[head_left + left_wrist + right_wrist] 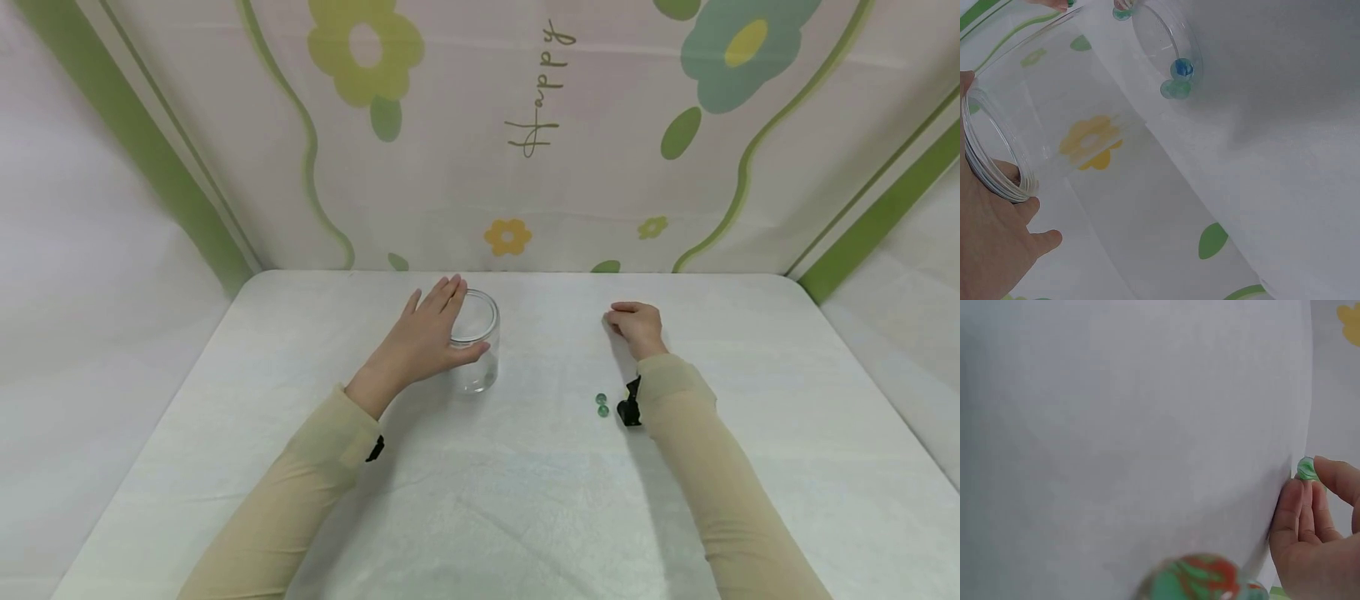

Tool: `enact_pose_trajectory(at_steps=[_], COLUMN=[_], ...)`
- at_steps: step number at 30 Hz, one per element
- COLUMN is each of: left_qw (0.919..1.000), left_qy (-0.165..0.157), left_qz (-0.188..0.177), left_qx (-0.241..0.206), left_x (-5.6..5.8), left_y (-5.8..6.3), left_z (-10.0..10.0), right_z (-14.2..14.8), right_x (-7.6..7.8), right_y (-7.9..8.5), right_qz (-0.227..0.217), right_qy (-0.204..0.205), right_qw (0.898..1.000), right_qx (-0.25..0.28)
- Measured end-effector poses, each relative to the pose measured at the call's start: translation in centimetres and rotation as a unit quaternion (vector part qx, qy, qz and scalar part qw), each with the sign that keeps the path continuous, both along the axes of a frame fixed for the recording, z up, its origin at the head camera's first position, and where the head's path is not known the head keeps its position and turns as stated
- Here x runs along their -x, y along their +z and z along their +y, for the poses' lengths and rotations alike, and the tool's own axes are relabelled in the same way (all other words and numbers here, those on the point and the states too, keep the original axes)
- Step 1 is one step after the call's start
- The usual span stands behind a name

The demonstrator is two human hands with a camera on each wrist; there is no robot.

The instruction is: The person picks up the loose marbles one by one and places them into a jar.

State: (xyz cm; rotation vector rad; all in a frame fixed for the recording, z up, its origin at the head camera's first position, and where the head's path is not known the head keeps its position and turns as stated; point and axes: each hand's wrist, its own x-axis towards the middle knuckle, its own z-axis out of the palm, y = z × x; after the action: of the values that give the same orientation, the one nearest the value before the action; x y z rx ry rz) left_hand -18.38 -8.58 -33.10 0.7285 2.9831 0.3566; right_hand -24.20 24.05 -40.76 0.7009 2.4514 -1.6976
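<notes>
While against the glass jar (483, 368), left hand (427, 338) straight-fingered.

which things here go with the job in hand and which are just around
Likely for the job:
clear jar, touched by the left hand
green marble, pinched by the right hand
two marbles on the white tablecloth
more marbles at the jar's base

Just around:
white tablecloth
flowered backdrop
black wrist gear

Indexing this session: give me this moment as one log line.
left hand: touches clear cylindrical jar; right hand: pinches translucent green marble; white cloth-covered table: two green round marbles right of jar
</notes>
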Motion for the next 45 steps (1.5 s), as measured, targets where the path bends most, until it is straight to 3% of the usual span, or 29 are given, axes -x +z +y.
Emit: enact_pose_trajectory(at_steps=[5, 12, 17, 23, 28, 37, 45], left_qw=[1.0000, 0.9998, 0.9998, 0.9998, 0.9997, 0.9991, 0.9976], left_qy=[-0.002, -0.001, -0.001, 0.001, 0.002, 0.002, -0.005], left_qz=[-0.003, -0.018, -0.019, -0.016, -0.022, -0.042, -0.068], left_qx=[0.002, 0.000, 0.001, 0.011, 0.009, -0.003, -0.013], left_x=[0.0, 0.1, 0.1, 0.2, 0.5, 0.6, 0.6], left_y=[0.0, 0.0, 0.0, 0.1, 0.0, 0.2, 0.6], left_z=[0.1, 0.1, 0.0, 0.0, -0.1, -0.5, -0.7], right_z=[0.6, 1.1, 1.1, 0.4, -1.4, -5.9, -9.5], right_x=[-0.2, -0.3, -0.3, -0.5, -0.8, -1.4, -2.8], right_y=[0.7, 3.3, 4.7, 6.2, 7.5, 9.3, 10.5], right_qz=[-0.019, -0.052, -0.061, -0.049, -0.036, -0.027, 0.005], right_qy=[-0.029, -0.044, -0.034, 0.014, 0.057, 0.140, 0.217], right_qw=[0.993, 0.958, 0.947, 0.932, 0.928, 0.941, 0.942], right_qx=[0.112, 0.278, 0.314, 0.359, 0.367, 0.306, 0.255])
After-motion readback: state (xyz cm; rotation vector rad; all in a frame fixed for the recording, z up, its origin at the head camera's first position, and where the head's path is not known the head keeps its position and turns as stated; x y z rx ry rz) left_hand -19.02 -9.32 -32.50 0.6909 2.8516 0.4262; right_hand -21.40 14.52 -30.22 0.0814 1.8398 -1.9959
